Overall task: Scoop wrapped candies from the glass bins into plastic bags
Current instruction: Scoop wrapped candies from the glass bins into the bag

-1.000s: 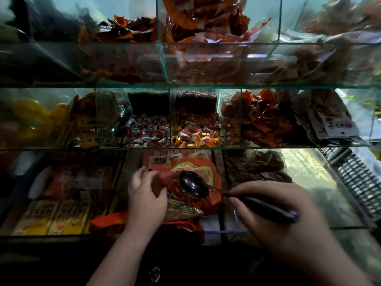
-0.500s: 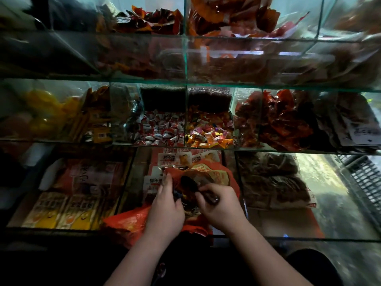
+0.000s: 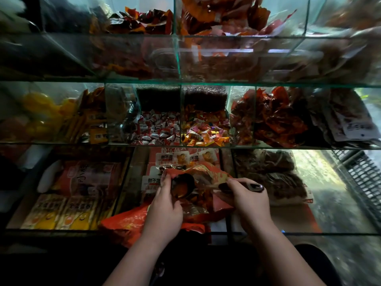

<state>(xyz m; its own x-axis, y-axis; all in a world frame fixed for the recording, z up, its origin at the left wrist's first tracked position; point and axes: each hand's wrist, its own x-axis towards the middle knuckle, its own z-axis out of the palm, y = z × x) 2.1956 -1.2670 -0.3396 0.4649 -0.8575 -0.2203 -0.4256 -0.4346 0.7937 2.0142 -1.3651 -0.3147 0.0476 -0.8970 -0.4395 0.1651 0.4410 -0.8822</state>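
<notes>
A red plastic bag [image 3: 208,172] lies over the front glass bin, its mouth held open. My left hand [image 3: 165,205] pinches the left edge of the mouth. My right hand [image 3: 245,200] grips the dark handle of a metal scoop [image 3: 182,185] and touches the bag's right edge. The scoop's round bowl sits inside the bag mouth, next to my left fingers. Red-and-white wrapped candies [image 3: 158,130] and multi-coloured wrapped candies [image 3: 206,133] fill two middle-shelf bins behind the bag.
Glass dividers and shelf edges [image 3: 185,146] run across the view. Yellow packets [image 3: 59,213] lie in the front left bin and brown packed snacks [image 3: 274,174] in the front right one. Red snack packs [image 3: 276,118] are on the middle right. A dark crate [image 3: 362,174] stands at the far right.
My hands have drawn apart from their close position, with the right hand shifting right. The bag mouth is wider and the scoop's bowl now shows inside it.
</notes>
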